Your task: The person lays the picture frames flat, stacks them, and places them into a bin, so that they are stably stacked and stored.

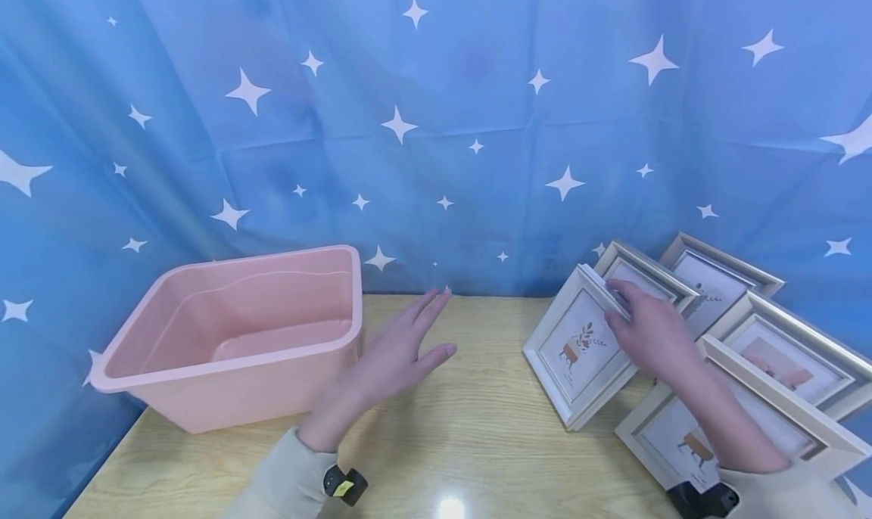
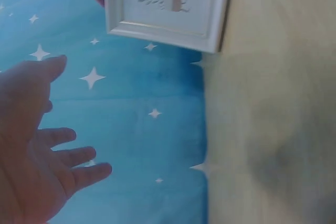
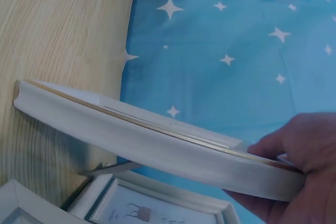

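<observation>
A white picture frame (image 1: 555, 360) with a print of a brown stool and leaves stands tilted on the wooden table. My right hand (image 1: 650, 334) grips its upper right edge. In the right wrist view thumb and fingers pinch one end of the frame (image 3: 157, 145), seen edge-on. My left hand (image 1: 402, 349) hovers over the table beside the pink bin, holding nothing. Its fingers are spread and straight in the head view; the left wrist view shows the palm (image 2: 31, 171), with the gripped frame (image 2: 168, 30) beyond it.
The pink plastic bin (image 1: 238, 379) stands at the left, no contents showing inside. Several more picture frames lean in a cluster at the right, among them a silver one (image 1: 811, 337) and a front one (image 1: 671, 428) under my right forearm. A blue starred curtain (image 1: 470, 224) hangs behind the table.
</observation>
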`<state>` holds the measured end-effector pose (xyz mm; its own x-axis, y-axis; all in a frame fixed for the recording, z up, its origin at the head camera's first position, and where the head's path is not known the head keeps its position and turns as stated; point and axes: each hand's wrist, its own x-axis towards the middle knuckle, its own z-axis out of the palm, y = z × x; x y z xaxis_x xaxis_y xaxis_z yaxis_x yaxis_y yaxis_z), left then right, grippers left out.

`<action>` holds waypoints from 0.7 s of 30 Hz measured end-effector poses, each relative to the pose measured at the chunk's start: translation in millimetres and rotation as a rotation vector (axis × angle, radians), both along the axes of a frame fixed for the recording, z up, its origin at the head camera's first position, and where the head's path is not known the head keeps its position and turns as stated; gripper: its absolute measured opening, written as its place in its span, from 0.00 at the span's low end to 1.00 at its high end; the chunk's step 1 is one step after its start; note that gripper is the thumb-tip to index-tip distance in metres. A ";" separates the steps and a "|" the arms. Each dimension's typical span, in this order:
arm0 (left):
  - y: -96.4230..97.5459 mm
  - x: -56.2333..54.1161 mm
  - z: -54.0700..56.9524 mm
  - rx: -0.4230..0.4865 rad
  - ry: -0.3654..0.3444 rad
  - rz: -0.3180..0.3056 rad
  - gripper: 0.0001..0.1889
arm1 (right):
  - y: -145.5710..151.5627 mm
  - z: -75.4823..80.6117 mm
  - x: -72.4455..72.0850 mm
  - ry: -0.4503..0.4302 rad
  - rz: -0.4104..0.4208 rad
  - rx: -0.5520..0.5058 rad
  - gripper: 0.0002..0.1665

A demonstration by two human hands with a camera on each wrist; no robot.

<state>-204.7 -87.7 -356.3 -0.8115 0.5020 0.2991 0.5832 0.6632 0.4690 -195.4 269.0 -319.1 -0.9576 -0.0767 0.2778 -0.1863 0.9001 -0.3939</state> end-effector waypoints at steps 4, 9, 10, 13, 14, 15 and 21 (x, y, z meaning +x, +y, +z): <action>4.9 0.6 -14.7 0.065 0.005 -0.044 0.39 | -5.1 -2.6 1.0 0.054 0.005 -0.049 0.28; 9.4 1.3 -30.7 0.135 -0.023 -0.078 0.38 | -10.0 -6.0 4.3 0.051 0.033 -0.100 0.27; 10.3 1.2 -32.9 0.148 -0.029 -0.082 0.38 | -11.6 -6.6 5.9 0.040 0.038 -0.118 0.27; 12.8 0.6 -37.9 0.184 -0.037 -0.093 0.36 | -14.6 -8.7 11.9 0.003 0.055 -0.177 0.27; 13.6 0.3 -39.2 0.193 -0.041 -0.097 0.36 | -16.1 -9.5 14.5 -0.012 0.061 -0.205 0.27; 14.2 0.0 -40.4 0.202 -0.045 -0.099 0.36 | -17.8 -10.1 17.0 -0.025 0.068 -0.232 0.27; 18.3 -0.2 -44.2 0.249 -0.075 -0.099 0.34 | -29.8 -13.5 30.0 -0.120 0.167 -0.472 0.27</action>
